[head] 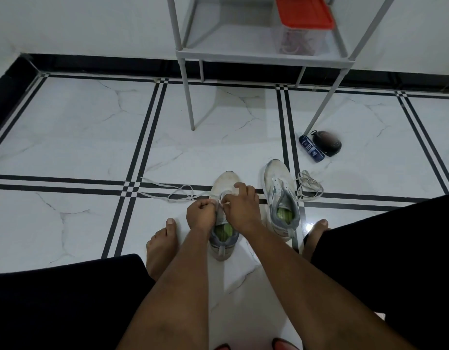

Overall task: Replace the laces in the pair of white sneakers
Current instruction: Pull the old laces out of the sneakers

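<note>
Two white sneakers with green insoles stand on the tiled floor between my bare feet. Over the eyelets of the left sneaker, my left hand and my right hand both pinch a white lace. That lace trails out to the left across the floor. The right sneaker stands unlaced, its tongue open. Just right of it, a second white lace lies bunched in a loose heap.
A grey metal rack stands ahead against the wall, with a clear box under a red lid on its shelf. Beside its right front leg lie a blue bottle and a black round case.
</note>
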`<state>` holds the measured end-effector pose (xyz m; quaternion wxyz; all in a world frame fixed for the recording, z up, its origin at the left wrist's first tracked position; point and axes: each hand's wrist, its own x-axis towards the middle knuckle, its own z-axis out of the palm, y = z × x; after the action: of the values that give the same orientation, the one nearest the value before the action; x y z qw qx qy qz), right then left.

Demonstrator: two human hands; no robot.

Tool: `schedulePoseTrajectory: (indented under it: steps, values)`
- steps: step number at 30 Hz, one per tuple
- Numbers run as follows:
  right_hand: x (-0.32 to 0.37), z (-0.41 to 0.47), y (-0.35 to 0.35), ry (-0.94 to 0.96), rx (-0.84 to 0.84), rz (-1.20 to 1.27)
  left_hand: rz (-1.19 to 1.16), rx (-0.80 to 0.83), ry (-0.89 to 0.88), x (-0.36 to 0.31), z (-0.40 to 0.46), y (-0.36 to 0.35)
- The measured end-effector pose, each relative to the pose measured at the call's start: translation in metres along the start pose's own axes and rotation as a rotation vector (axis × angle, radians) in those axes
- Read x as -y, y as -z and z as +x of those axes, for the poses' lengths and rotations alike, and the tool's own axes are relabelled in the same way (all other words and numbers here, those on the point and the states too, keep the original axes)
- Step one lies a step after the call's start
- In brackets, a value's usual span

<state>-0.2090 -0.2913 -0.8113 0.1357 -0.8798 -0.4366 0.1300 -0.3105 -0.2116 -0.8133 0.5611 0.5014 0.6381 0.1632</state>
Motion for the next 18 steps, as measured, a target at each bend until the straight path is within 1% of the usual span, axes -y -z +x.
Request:
schedulePoseTrajectory:
  steps: [5,7,9,12,13,14,15,16,18]
  values:
    - [-0.003,0.004,0.008,-0.023,0.012,0.078,0.013,-0.005,-0.003,0.000,0.001,0.001]
    - [-0.001,0.012,0.019,-0.096,-0.013,0.153,0.019,-0.004,-0.006,-0.001,0.001,0.001]
    - [0.001,0.023,0.039,-0.250,-0.053,0.310,0.024,-0.011,-0.015,0.000,0.002,0.001]
    - [-0.003,0.041,0.069,-0.545,-0.171,0.636,0.021,-0.006,-0.006,0.001,0.002,0.001]
    - [-0.006,0.043,0.074,-0.620,-0.195,0.681,0.019,-0.002,-0.004,0.000,0.002,0.001]
    - [-0.008,0.043,0.075,-0.661,-0.203,0.663,0.019,0.001,-0.005,0.000,0.002,0.001]
    - [-0.010,0.040,0.073,-0.661,-0.198,0.589,0.019,0.001,-0.009,-0.001,0.002,0.001]
    - [-0.012,0.035,0.068,-0.614,-0.186,0.490,0.017,-0.001,-0.008,-0.001,0.001,0.001]
    - [-0.009,0.024,0.053,-0.434,-0.131,0.323,0.021,-0.008,-0.007,-0.002,0.000,0.001]
